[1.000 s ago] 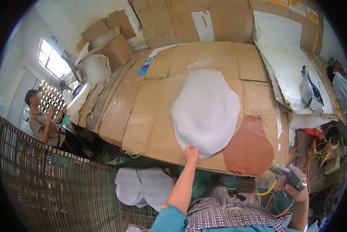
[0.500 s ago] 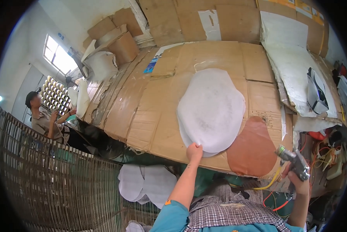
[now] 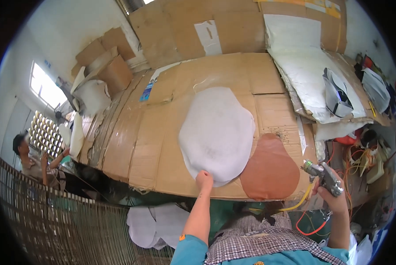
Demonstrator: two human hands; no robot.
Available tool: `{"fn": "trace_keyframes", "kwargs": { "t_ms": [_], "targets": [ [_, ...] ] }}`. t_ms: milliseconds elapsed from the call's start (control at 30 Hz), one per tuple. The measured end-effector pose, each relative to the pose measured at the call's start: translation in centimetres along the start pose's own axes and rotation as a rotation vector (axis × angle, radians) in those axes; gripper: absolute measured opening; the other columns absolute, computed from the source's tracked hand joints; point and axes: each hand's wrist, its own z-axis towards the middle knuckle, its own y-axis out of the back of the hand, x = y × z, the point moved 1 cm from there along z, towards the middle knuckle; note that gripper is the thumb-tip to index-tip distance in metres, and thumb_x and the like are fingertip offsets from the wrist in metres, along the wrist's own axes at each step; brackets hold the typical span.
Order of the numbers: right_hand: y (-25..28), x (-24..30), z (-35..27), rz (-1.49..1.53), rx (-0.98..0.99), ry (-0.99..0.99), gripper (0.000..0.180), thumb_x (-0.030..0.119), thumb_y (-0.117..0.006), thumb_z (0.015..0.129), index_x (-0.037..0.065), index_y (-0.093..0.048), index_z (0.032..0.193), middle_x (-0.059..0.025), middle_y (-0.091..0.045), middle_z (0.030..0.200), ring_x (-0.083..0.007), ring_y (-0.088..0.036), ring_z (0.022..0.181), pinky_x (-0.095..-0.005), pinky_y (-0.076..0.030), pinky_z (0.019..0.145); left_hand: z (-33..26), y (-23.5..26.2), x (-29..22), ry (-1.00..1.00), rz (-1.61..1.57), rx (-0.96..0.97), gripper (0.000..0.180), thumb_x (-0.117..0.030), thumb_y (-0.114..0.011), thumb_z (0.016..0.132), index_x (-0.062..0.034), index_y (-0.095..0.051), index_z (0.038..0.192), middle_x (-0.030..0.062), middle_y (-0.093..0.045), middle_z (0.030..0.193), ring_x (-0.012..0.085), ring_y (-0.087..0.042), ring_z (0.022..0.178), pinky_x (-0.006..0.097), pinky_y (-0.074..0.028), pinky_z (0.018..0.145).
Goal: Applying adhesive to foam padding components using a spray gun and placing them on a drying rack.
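Note:
My left hand (image 3: 204, 180) pinches the near edge of a light grey, rounded sheet (image 3: 217, 132) lying on the cardboard-covered table. The grey surface has faint dark smudges, and a second edge shows beneath it at the front, so it looks layered. To the right of it lies a brown, pear-shaped piece (image 3: 270, 170) that looks like leather. My right hand (image 3: 332, 198) grips a metal spray gun (image 3: 330, 179) with a green ring, held above the table's front right edge. A yellow hose (image 3: 297, 204) runs near it.
Cardboard (image 3: 131, 128) covers the table. At the right, a white-covered stand (image 3: 310, 84) carries a grey-and-black item (image 3: 337, 95). Tangled orange hoses (image 3: 356, 154) hang below. More grey pieces (image 3: 156, 225) lie lower left, beside a slatted rack (image 3: 65, 216). Another person (image 3: 34, 163) works far left.
The whole scene has shifted left in the picture as the view turned. My left hand keeps its pinch on the sheet's edge, and my right still holds the spray gun.

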Motion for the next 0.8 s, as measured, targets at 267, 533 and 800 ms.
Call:
{"fn": "trace_keyframes", "kwargs": {
  "t_ms": [267, 533, 800],
  "targets": [
    [0.4, 0.2, -1.4, 0.037, 0.095, 0.040, 0.054, 0.006, -0.066, 0.075, 0.000, -0.042, 0.123, -0.0054, -0.057, 0.082, -0.0123, -0.056, 0.070, -0.0266, -0.048, 0.064, 3.4, -1.3, 0.9, 0.006, -0.206, -0.327, 0.025, -0.019, -0.059, 0.072, -0.0021, -0.059, 0.091, 0.0169, -0.061, 0.092, 0.0329, -0.058, 0.088, 0.041, -0.045, 0.077],
    [-0.3, -0.2, -1.7, 0.033, 0.102, 0.081, 0.050, 0.003, -0.063, 0.076, -0.001, -0.043, 0.122, -0.0047, -0.056, 0.080, -0.0118, -0.056, 0.071, -0.0268, -0.048, 0.065, 5.3, 1.0, 0.2, 0.111, -0.130, -0.335, 0.023, -0.020, -0.060, 0.071, -0.0053, -0.061, 0.089, 0.0149, -0.062, 0.093, 0.0308, -0.059, 0.089, 0.039, -0.046, 0.078],
    [-1.1, -0.3, -1.5, -0.015, 0.122, 0.069, 0.049, 0.002, -0.062, 0.078, 0.001, -0.044, 0.123, -0.0042, -0.056, 0.092, -0.0110, -0.054, 0.083, -0.0283, -0.047, 0.075, 10.3, -1.1, 4.0, 0.080, -0.201, -0.254, 0.029, -0.020, -0.059, 0.067, -0.0008, -0.060, 0.089, 0.0159, -0.063, 0.088, 0.0303, -0.060, 0.086, 0.039, -0.046, 0.078]
  ]
}}
